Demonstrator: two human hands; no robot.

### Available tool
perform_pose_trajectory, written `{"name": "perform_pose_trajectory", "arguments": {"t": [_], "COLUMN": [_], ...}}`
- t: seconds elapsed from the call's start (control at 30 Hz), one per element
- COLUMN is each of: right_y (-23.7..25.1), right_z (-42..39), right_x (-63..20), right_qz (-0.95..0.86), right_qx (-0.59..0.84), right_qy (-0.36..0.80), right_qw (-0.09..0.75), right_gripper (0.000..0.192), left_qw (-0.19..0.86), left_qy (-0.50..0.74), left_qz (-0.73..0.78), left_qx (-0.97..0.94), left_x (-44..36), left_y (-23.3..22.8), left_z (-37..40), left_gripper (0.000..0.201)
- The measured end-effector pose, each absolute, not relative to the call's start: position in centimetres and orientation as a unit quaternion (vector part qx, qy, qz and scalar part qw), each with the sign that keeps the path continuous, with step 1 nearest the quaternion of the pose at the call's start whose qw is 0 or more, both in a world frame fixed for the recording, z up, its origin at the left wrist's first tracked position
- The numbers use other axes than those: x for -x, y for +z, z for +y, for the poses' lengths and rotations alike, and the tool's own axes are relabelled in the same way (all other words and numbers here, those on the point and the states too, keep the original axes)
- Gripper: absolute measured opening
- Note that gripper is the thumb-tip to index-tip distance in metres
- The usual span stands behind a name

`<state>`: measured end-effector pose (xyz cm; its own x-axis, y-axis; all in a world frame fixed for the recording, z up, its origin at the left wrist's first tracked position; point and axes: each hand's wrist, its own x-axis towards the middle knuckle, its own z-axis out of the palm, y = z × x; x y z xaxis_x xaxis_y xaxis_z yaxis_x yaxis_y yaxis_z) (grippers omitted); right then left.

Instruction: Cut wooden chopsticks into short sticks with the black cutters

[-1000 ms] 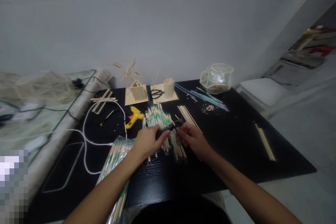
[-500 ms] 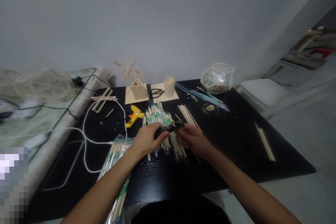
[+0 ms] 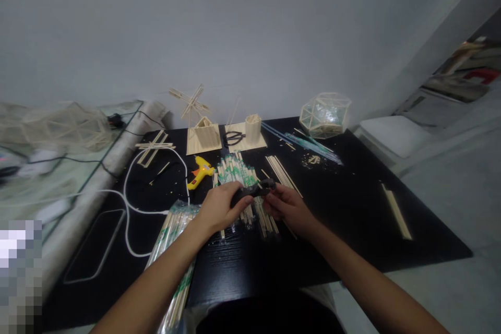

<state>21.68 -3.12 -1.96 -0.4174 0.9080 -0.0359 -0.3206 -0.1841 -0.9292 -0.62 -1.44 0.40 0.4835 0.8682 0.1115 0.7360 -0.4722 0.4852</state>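
My left hand [image 3: 222, 204] is wrapped round the handle of a black plier-like cutter [image 3: 250, 191], whose head points right. My right hand [image 3: 288, 210] is closed just beside that head, its fingertips pinching a thin wooden stick [image 3: 290, 230]. One end of the stick shows below the right hand; its middle is hidden by fingers and tool. Under both hands lie green-and-clear wrapped chopsticks [image 3: 237, 169]. Several bare sticks [image 3: 282, 173] lie just beyond the right hand. A yellow glue gun [image 3: 200, 173] rests left of the wrapped pile.
A stick house with windmill blades [image 3: 207, 136], a round stick tower [image 3: 253, 130] and black scissors [image 3: 234, 138] stand at the back. A faceted stick frame [image 3: 325, 115] sits back right. A white cable [image 3: 126, 203] loops at left, near a chopstick pack [image 3: 172, 250].
Almost nothing differs. The cutter and both hands keep their places, and the view has shifted very slightly.
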Motion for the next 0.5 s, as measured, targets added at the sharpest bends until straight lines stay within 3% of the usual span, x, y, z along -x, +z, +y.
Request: {"name": "perform_pose_trajectory", "arguments": {"t": [0.5], "right_y": [-2.27], "right_z": [-3.53], "right_x": [-21.65], "right_qz": [-0.43], "right_qx": [0.32], "right_qy": [0.724], "right_qw": [0.434], "right_gripper": [0.037], "left_qw": [0.192], "left_qy": [0.147], "left_qz": [0.483], "left_qx": [-0.842], "left_x": [0.53], "left_y": [0.96], "left_z": [-1.58], "left_gripper": [0.046]}}
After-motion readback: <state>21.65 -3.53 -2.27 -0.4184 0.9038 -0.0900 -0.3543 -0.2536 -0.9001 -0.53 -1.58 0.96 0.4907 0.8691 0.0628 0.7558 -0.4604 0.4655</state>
